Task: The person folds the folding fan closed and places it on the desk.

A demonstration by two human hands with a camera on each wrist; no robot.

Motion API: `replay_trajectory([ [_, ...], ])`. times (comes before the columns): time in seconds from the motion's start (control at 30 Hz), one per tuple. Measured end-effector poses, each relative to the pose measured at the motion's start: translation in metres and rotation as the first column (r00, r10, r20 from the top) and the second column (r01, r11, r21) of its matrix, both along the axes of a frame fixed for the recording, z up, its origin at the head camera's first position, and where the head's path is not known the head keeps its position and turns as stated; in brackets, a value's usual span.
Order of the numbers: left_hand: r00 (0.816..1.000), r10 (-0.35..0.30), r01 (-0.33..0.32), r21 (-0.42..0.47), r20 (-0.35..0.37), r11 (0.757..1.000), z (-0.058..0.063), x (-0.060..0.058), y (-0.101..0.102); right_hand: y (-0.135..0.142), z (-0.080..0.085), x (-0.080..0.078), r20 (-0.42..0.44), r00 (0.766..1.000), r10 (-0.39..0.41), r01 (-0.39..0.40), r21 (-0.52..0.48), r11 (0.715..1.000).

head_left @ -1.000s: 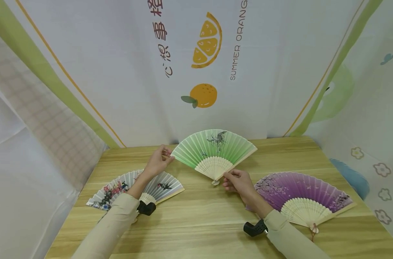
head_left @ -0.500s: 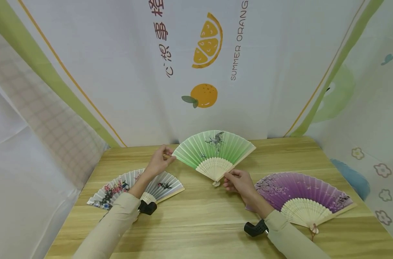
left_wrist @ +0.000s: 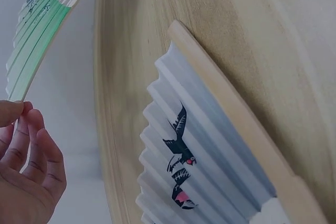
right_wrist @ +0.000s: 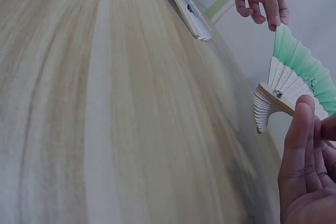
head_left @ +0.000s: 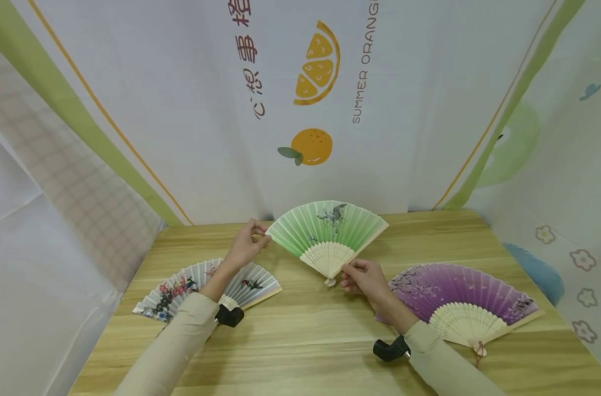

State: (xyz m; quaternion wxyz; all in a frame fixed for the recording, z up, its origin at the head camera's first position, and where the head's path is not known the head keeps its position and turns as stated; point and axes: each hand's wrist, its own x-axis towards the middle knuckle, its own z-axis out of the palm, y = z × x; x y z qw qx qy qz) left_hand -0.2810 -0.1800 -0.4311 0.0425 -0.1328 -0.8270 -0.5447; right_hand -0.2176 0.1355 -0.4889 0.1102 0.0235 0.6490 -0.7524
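A spread green folding fan (head_left: 325, 223) with a dark branch print is held up above the far part of the table. My left hand (head_left: 246, 243) pinches its left outer corner between thumb and fingertips, which the left wrist view shows at close range. At the lower right edge, near the pivot, my right hand (head_left: 370, 283) grips the outer rib. Beneath my left forearm lies an open white fan (head_left: 253, 285) with flowers and black birds, partly covered by the sleeve. An open purple fan (head_left: 453, 289) lies to the right, its left end partly behind my right wrist.
The wooden table (head_left: 300, 341) meets a white curtain (head_left: 379, 165) printed with oranges at its back edge. Pale cloth also hangs on both sides. A red tassel (head_left: 479, 355) hangs from the purple fan's pivot.
The green fan's right corner has come slightly inward and its top edge slightly down. My left hand has shifted a little to the right with its corner; my right hand stays nearly still.
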Motion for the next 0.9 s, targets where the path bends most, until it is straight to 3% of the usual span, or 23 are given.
replay_trajectory([
  [0.4,0.998,0.038,-0.040,0.040,0.045,0.998,0.004,0.000,0.009,0.000,0.002,0.002,-0.021,0.999,0.034,-0.034,0.014,0.999],
  [0.9,0.998,0.065,-0.066,0.048,0.025,0.997,-0.001,-0.004,0.015,-0.002,-0.001,-0.002,-0.042,0.993,0.112,-0.108,0.087,0.990],
])
